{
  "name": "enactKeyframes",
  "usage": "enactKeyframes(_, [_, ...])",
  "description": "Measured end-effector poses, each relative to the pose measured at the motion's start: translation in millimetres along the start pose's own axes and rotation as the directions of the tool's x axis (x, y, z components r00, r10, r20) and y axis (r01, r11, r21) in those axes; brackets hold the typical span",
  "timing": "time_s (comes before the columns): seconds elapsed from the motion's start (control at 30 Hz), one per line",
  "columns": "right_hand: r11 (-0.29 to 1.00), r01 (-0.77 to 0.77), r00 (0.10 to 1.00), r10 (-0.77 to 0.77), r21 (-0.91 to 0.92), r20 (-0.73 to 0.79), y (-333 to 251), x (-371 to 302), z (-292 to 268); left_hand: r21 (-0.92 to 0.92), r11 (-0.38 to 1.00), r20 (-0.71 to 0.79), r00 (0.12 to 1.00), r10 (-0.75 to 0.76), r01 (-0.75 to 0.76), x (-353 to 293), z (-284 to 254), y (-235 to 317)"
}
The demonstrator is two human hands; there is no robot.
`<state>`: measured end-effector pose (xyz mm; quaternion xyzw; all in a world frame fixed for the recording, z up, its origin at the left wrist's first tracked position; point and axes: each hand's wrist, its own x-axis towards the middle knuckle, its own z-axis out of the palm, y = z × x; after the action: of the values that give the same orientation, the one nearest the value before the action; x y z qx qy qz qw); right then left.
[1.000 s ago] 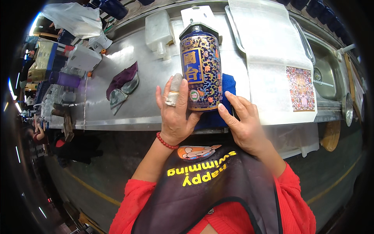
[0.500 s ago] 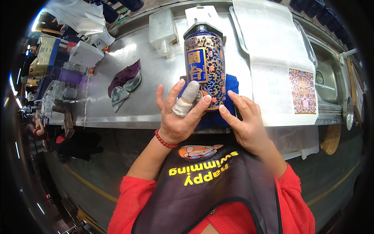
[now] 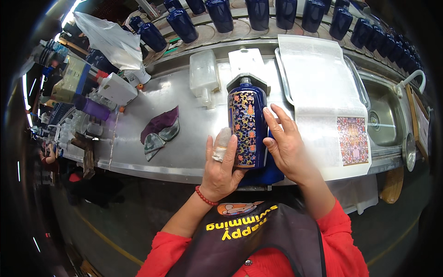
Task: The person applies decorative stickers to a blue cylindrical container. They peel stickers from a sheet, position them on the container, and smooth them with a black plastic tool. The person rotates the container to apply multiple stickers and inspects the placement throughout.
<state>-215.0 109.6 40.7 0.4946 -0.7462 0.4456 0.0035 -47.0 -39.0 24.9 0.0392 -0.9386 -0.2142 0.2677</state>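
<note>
A dark blue bottle with a colourful floral and scroll decal lies with its neck away from me. Its neck end rests at a grey angular support, and a blue cloth shows under its near end. My left hand is pressed along the bottle's left side near the base, the thumb hidden in part. One of its fingers wears a whitish cloth wrap. On the other side, my right hand has its fingers apart, with index finger and thumb tips at the bottle's right edge.
To the right, pale sheets with a printed decal lie over a metal tray, beside a sink. A clear bottle and purple-grey cloth lie left. Several blue bottles stand along the back.
The bottle has turned about its length: the panel with large gold characters has gone from the top, and floral pattern faces up. My right hand has moved up along its side. The view has shifted.
</note>
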Motion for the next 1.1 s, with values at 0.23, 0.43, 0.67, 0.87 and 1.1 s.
enactKeyframes(0.23, [0.999,-0.039,0.997,0.04,-0.02,0.058,1,13,0,0.055,0.994,0.071,0.994,0.088,-0.092,7,0,-5])
enactKeyframes(0.43, [0.973,0.051,0.998,-0.041,-0.225,0.052,-3,31,0,0.039,0.995,0.055,0.994,0.093,-0.095,11,-4,-6])
enactKeyframes(0.67, [0.982,-0.019,0.997,0.032,-0.19,0.064,1,37,0,0.029,0.992,0.035,0.992,0.121,-0.122,14,-5,-3])
enactKeyframes(0.87, [0.998,0.035,0.999,-0.034,-0.049,0.028,10,22,0,0.093,0.991,0.029,0.995,0.092,-0.095,6,1,3])
enactKeyframes(1.1, [0.999,-0.007,1.0,0.006,0.031,0.019,10,4,-3,0.131,0.972,0.037,0.981,0.191,-0.194,7,-1,7])
